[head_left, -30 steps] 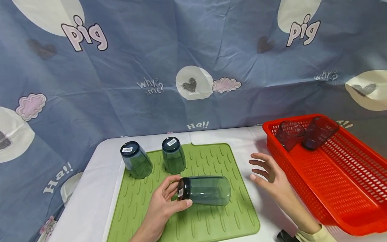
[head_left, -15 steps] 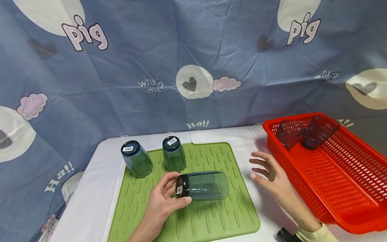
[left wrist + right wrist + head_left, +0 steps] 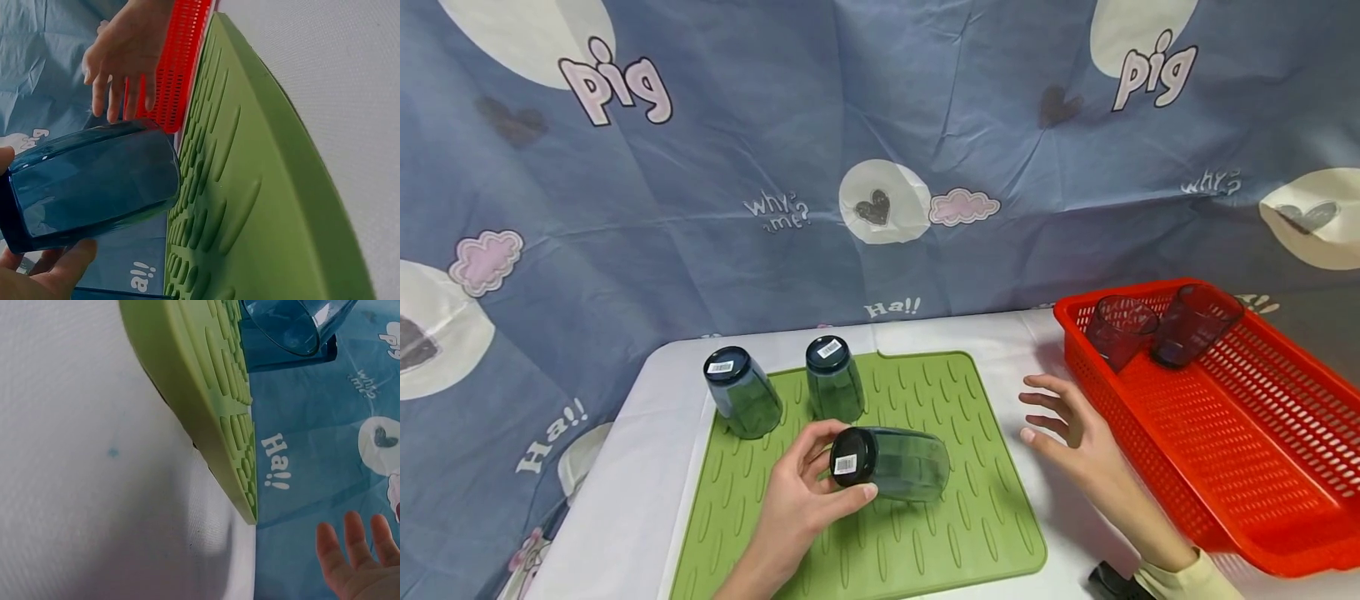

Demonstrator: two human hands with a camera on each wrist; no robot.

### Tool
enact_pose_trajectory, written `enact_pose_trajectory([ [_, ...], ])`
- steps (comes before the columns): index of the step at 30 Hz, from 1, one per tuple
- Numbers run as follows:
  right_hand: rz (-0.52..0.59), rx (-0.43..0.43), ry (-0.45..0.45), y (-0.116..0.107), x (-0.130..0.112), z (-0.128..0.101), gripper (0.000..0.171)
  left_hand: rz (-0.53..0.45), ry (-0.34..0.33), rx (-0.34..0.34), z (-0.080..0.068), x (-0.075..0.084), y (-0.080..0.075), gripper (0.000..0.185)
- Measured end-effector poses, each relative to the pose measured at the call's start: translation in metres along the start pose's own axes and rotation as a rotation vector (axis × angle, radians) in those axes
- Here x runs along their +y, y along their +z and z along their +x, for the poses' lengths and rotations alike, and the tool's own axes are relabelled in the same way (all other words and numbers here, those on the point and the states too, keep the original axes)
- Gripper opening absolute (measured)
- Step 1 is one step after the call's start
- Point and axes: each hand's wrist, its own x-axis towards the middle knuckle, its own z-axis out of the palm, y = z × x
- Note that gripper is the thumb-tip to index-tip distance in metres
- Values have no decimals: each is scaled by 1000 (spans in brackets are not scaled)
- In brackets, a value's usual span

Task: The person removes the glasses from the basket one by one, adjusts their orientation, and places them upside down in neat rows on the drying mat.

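My left hand (image 3: 801, 508) grips a blue-green drinking glass (image 3: 910, 465) by its dark base, which carries a barcode sticker. The glass is tilted nearly on its side above the green mat (image 3: 955, 533), its mouth pointing right. In the left wrist view the glass (image 3: 94, 181) shows large, with thumb and fingers around the base end. My right hand (image 3: 1071, 429) hovers between the mat and the red basket, fingers loosely bent and holding nothing. Two similar glasses stand upside down on the mat: one at far left (image 3: 745, 400), the other (image 3: 837, 385) beside it.
A red plastic basket (image 3: 1150, 467) stands on the right of the white table (image 3: 602, 517). Inside its far end, two glasses (image 3: 1120, 329) lean. A blue printed cloth (image 3: 760, 275) hangs behind the table.
In my left hand, the glass has tipped so its base faces the camera more and its mouth swings away, slightly leftward. My right hand stays nearly still.
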Motion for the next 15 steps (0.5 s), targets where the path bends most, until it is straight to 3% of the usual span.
enact_pose_trajectory([
  [15,4,-8,10,-1,3,1,58,50,39,37,3,4,-3,65],
])
